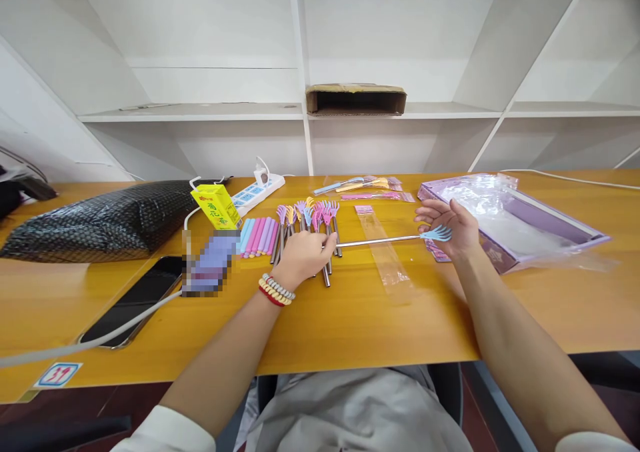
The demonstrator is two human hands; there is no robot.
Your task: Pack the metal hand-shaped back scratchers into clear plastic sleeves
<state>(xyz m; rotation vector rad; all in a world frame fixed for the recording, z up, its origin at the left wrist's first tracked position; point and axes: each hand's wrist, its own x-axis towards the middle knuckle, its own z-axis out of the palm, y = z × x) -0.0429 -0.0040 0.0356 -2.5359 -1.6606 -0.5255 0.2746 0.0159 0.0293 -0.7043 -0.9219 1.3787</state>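
My left hand [306, 255] is closed around one end of an extended back scratcher [380, 242], whose thin metal rod points right. Its light blue claw lies in front of the palm of my right hand [450, 225]. That hand is open, fingers apart and thumb raised; I cannot tell whether the claw touches the palm. Beyond my left hand lies a bunch of short back scratchers [325, 215] with pink, purple, yellow and blue claws. Left of them is a row of blue, pink and purple handle sleeves [259, 237]. A clear plastic sleeve [383, 249] lies flat beneath the rod.
Packed back scratchers [377, 197] lie behind the bunch. On the right is a purple box [555, 222] with clear plastic. Leftward are a yellow carton [217, 207], a power strip [260, 192], a phone [135, 302], a white cable [115, 332] and a black wrapped parcel [100, 222].
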